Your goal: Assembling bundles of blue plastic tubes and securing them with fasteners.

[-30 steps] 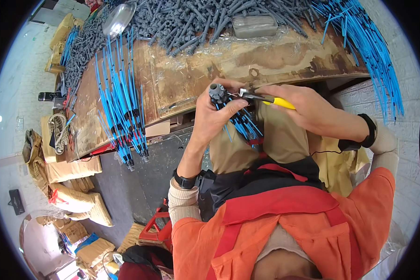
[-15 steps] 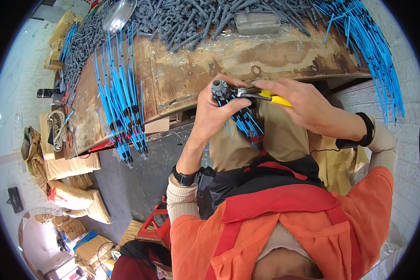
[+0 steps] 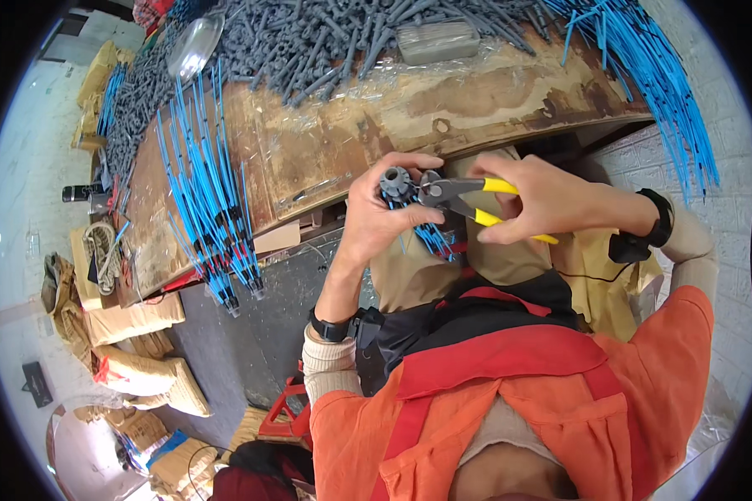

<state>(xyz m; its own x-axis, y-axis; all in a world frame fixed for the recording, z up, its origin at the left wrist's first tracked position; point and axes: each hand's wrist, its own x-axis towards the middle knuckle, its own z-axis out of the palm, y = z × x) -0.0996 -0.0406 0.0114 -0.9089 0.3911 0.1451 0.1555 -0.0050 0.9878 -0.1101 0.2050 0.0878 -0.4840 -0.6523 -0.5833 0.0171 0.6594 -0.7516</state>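
Note:
My left hand [image 3: 361,217] is closed around a grey ribbed plastic fitting [image 3: 395,182], its round hollow end facing up between thumb and fingers. A bundle of thin blue rods [image 3: 434,240] with black bands hangs below that fitting, over my lap. My right hand [image 3: 551,200] grips a pair of dark-jawed pincers [image 3: 455,189] by its yellow handles, which are spread apart. The pincers' head is right beside the fitting, near my left fingertips. Whether the jaws touch anything is too small to tell.
On the worn wooden table [image 3: 309,159] lies a large heap of grey plastic fittings [image 3: 309,42]. Bundles of blue rods [image 3: 205,175] overhang its front edge at left. More blue rods [image 3: 660,92] lie at far right. A clear plastic box [image 3: 437,42] stands by the heap.
The pincers' yellow handles have spread apart and my right fingers have loosened with them. Both hands sit slightly nearer to me, and the view has shifted a little.

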